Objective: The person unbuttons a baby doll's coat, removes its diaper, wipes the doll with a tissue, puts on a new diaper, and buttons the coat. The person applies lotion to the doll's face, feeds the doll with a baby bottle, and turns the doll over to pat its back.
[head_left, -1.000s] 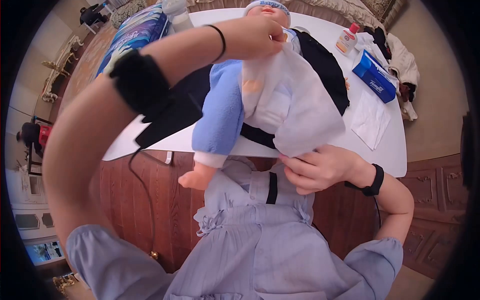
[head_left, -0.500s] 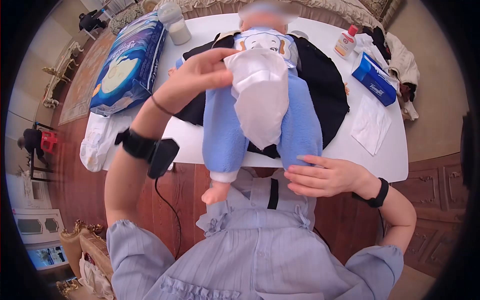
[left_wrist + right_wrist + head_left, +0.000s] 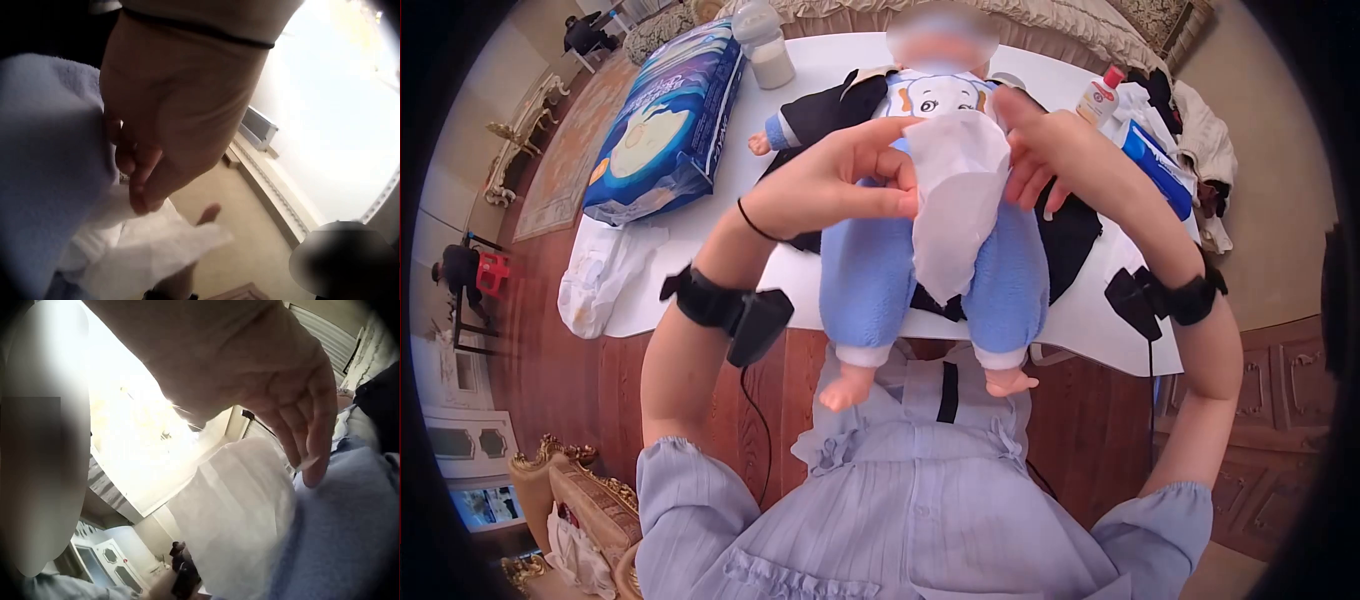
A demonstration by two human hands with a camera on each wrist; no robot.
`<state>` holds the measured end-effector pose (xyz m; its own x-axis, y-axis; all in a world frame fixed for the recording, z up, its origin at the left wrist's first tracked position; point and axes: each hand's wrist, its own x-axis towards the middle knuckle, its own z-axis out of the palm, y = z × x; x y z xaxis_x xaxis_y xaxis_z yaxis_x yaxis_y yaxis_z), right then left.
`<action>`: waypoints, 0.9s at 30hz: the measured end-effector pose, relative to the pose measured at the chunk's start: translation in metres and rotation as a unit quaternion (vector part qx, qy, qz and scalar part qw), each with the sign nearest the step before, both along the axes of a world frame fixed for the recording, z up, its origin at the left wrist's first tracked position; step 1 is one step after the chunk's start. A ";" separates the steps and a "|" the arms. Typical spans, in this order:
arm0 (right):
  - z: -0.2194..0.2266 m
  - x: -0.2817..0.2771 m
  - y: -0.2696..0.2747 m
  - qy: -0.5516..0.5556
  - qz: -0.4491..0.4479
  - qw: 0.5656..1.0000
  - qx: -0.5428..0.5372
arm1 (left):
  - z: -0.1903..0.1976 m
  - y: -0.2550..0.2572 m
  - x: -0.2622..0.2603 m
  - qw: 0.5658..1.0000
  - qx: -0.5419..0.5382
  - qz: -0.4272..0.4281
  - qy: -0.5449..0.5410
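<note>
A baby doll in blue fleece trousers and a puppy-face bib lies on its back over a black garment. Above its belly hangs a thin, folded white tissue, tapering to a point between the legs. My left hand pinches the tissue's left edge between thumb and fingers, as the left wrist view confirms. My right hand hovers at the other edge with its fingers loosely extended; in the right wrist view those fingers hang by the trousers, beside the tissue.
A blue diaper pack and a lidded bottle stand on the white table to the left, a folded diaper near its edge. To the right are a red-capped bottle, a blue tissue pack and piled clothes.
The tissue, first spread wide across the doll, now hangs folded above its belly. My right hand has left the doll's leg and risen to the tissue's right side.
</note>
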<state>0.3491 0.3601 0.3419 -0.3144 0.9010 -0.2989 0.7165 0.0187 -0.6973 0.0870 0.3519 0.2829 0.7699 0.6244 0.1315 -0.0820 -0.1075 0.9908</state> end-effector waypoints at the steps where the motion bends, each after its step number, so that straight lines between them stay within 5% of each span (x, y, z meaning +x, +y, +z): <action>1: 0.008 -0.006 -0.006 -0.008 0.025 1.000 0.011 | 0.000 -0.005 0.003 0.999 0.031 0.030 0.001; 4: 0.008 -0.001 -0.009 -0.032 0.149 0.985 0.082 | -0.001 -0.016 0.007 0.994 0.041 0.093 -0.042; 6: 0.006 0.004 -0.010 -0.019 0.167 0.976 0.137 | -0.008 -0.007 0.005 0.964 0.016 0.263 0.029; 8: 0.016 0.004 -0.015 -0.057 0.234 0.958 0.155 | -0.007 0.002 0.002 0.966 0.011 0.248 0.068; 9: 0.010 0.013 -0.020 0.043 0.310 0.920 0.234 | -0.009 0.011 0.000 0.979 -0.039 0.194 0.043; 11: 0.011 0.011 -0.024 0.060 0.313 0.915 0.246 | -0.003 0.011 -0.001 0.983 -0.161 0.071 -0.052; 14: 0.003 0.009 -0.025 0.086 0.318 0.901 0.281 | -0.002 0.015 0.007 0.984 -0.111 0.135 0.028; 16: -0.002 0.005 -0.025 0.098 0.331 0.896 0.280 | 0.001 0.018 0.008 0.994 -0.055 0.079 0.048; 20: -0.016 0.004 -0.014 0.132 0.309 0.886 0.321 | 0.007 0.017 0.010 0.994 -0.004 -0.015 0.108; 22: -0.026 0.010 -0.006 0.149 0.190 0.951 0.194 | -0.003 0.019 0.007 0.994 0.003 0.011 0.107; 24: -0.036 0.011 0.002 0.192 0.166 0.952 0.172 | -0.014 0.008 0.008 0.973 0.127 0.193 -0.017; 26: -0.040 0.009 0.004 0.267 0.090 0.952 0.118 | -0.024 0.000 0.010 0.953 0.143 0.260 -0.064; 27: -0.041 0.021 0.018 0.216 0.093 0.969 0.075 | -0.032 -0.003 0.010 0.914 0.145 0.360 -0.117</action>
<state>0.3698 0.3784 0.3008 -0.5419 0.8400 0.0264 0.3333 0.2436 -0.9108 0.0970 0.3492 0.2512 0.1029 0.8708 0.4807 -0.0930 -0.4727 0.8763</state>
